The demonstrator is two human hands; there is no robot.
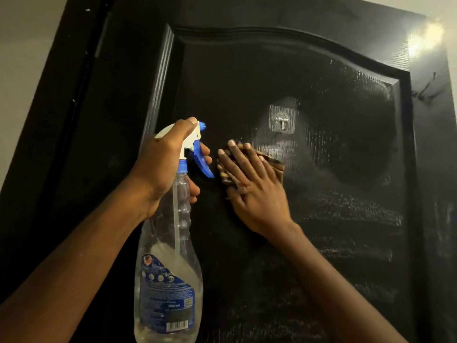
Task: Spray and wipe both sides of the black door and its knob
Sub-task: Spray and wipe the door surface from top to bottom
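Head view looks straight at the black door [321,219], which fills nearly the whole picture and leans to the right in the wide lens. At far left a strip of pale wall [22,45] shows beside the black door frame [74,82].

Next comes the left hand [163,167], which grips the neck of a spray bottle [170,268]. Its fingers [205,151] are curled round the neck just behind the blue trigger [201,162], and the thumb lies over the white spray head. The bottle is clear plastic and hangs with its base toward the bottom edge. A thin tube [176,219] runs down inside it, and a whitish, frothy patch of liquid sits in the lower half; most of the body looks see-through. A blue label [168,300] with a barcode wraps the lower part.

Just right of the trigger, the right hand [254,191] lies flat on the door panel, its straight, slightly spread fingers [237,157] pressing a brown patterned cloth [274,167] against it.

Above the cloth a small metal hook [282,120] on a clear pad is stuck to the panel. Wet streaks cover the panel farther right, and a bright glare [425,38] sits at the door's top right corner.
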